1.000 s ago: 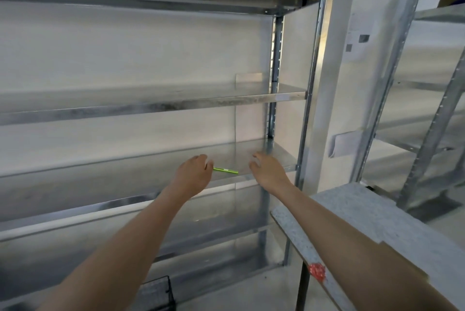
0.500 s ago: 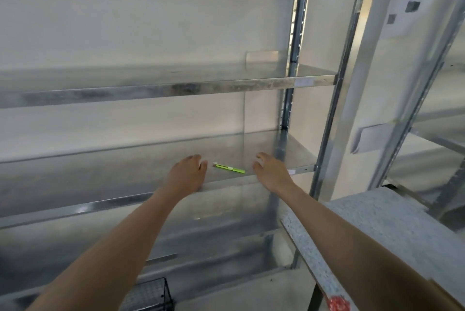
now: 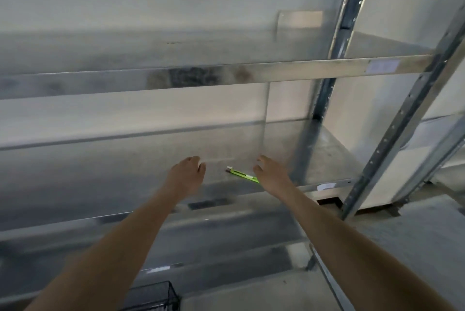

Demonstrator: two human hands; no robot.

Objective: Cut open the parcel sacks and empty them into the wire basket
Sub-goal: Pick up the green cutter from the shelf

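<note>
The left hand point(image 3: 187, 176) has drawn away from the green utility knife point(image 3: 241, 174). A second ago its fingers were at the knife's white tip; now bare shelf point(image 3: 216, 163) shows between them. The right hand point(image 3: 270, 175) has closed in from the right, and its thumb side now overlaps the knife's other end, where a gap lay before. The view has pushed in closer, so the topmost shelf has left the upper edge and more of the wire basket point(image 3: 156, 297) shows at the bottom.
</note>
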